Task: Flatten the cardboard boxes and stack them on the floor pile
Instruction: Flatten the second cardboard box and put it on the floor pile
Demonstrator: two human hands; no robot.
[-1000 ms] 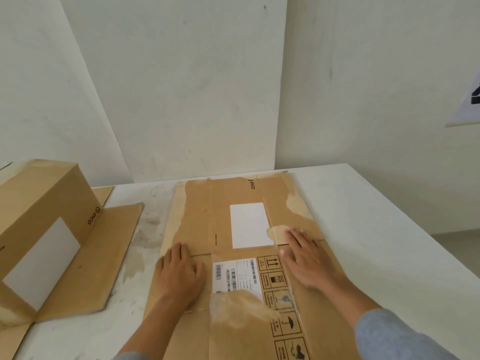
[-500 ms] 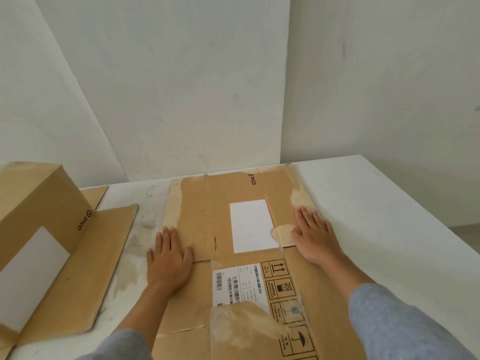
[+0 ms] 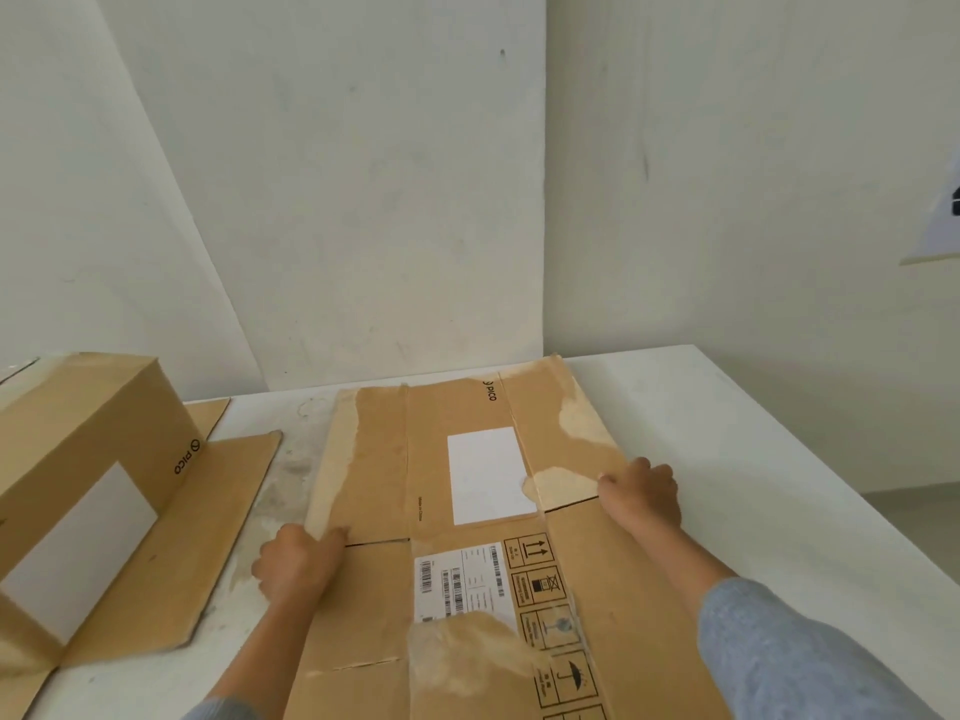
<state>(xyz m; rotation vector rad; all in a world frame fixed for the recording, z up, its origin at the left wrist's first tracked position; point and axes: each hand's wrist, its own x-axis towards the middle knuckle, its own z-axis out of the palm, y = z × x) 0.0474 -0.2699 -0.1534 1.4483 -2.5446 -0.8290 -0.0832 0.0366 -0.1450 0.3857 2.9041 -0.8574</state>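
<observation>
"PICO" is printed on the flattened box (image 3: 467, 511) near its far edge and on the upright box (image 3: 93, 459); the flattened box also reads "Made in China".

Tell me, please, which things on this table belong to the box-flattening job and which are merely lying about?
Belongs to the job:
flattened box, gripped at its side edges by the left hand and right hand
upright box, not yet flattened, its flap open on the table

Just there:
paper sheet on the wall
</observation>
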